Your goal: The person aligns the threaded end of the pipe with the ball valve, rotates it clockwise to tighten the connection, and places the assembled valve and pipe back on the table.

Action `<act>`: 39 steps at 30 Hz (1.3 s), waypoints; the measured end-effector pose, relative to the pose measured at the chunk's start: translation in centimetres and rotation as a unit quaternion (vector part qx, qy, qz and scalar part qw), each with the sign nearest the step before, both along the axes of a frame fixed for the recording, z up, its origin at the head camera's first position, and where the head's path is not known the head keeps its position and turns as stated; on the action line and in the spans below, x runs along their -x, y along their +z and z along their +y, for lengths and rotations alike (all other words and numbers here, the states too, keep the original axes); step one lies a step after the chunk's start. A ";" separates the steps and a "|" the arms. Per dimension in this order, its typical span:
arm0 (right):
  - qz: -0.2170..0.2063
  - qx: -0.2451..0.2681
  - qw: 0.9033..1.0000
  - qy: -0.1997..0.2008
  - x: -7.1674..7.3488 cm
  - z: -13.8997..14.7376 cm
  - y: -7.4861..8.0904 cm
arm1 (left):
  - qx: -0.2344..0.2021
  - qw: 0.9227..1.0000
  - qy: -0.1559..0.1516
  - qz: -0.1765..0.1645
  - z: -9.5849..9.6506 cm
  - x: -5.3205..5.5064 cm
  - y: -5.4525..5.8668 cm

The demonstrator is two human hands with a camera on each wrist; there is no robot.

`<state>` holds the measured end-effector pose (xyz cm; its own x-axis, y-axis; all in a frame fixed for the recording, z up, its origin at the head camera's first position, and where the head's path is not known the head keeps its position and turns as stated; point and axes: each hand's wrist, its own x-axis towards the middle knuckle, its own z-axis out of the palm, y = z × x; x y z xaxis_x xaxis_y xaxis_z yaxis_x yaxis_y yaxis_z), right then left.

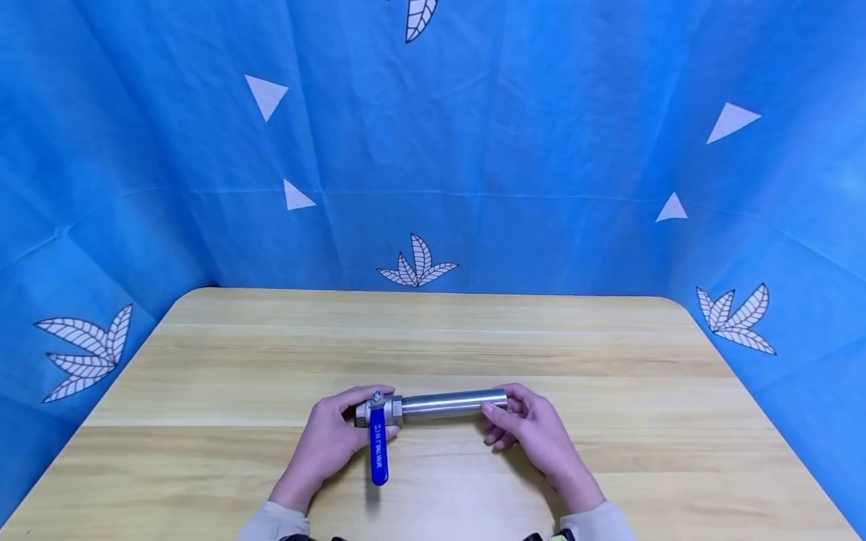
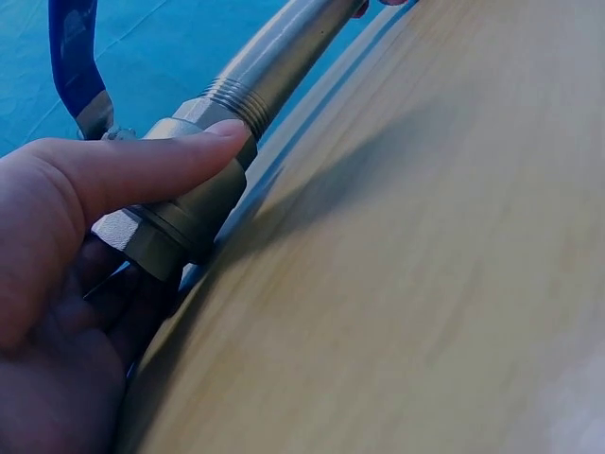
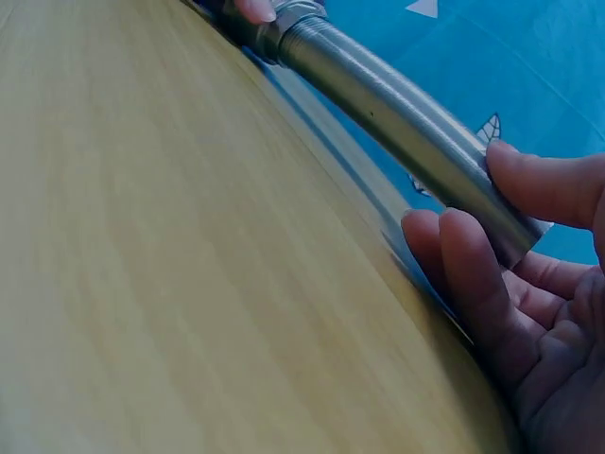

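A metal ball valve [image 1: 395, 408] with a blue lever handle [image 1: 379, 451] is gripped by my left hand [image 1: 328, 439], its thumb along the near side in the left wrist view. From the valve's right end runs a straight steel pipe [image 1: 446, 403], with threads [image 2: 238, 102] showing where the two meet. At the pipe's free end, my right hand [image 1: 534, 428] holds it between thumb and fingers. In the right wrist view the thumb [image 3: 544, 184] lies on top of the pipe. Valve and pipe lie roughly level, just above the table, and the handle points toward me.
The wooden table [image 1: 203, 361] has rounded far corners. A blue curtain [image 1: 541, 150] with white triangles and leaf prints stands behind it and along both sides.
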<state>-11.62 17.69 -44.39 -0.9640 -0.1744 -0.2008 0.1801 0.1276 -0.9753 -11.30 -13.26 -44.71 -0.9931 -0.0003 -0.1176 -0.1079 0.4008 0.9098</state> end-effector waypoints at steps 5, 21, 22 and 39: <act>0.003 -0.004 1.000 0.003 0.0 0.0 0.0 | 0.003 1.000 0.002 0.000 0.0 0.0 0.0; -0.001 -0.050 0.998 -0.041 -0.1 -1.3 0.2 | -0.002 1.000 0.018 -0.012 -0.4 -0.3 -0.2; 0.003 -0.046 0.998 -0.032 -0.1 -1.1 0.2 | -0.003 1.000 0.019 -0.011 -0.4 -0.3 -0.2; 0.001 -0.036 0.999 -0.007 -0.2 -0.4 0.3 | -0.004 1.000 0.013 -0.010 -0.1 0.0 0.1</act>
<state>-11.38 17.32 -44.04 -0.9667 -0.1453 -0.2105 0.1806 0.1951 -0.9640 -11.26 -13.32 -44.58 -0.9903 -0.0241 -0.1371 -0.1356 0.3909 0.9104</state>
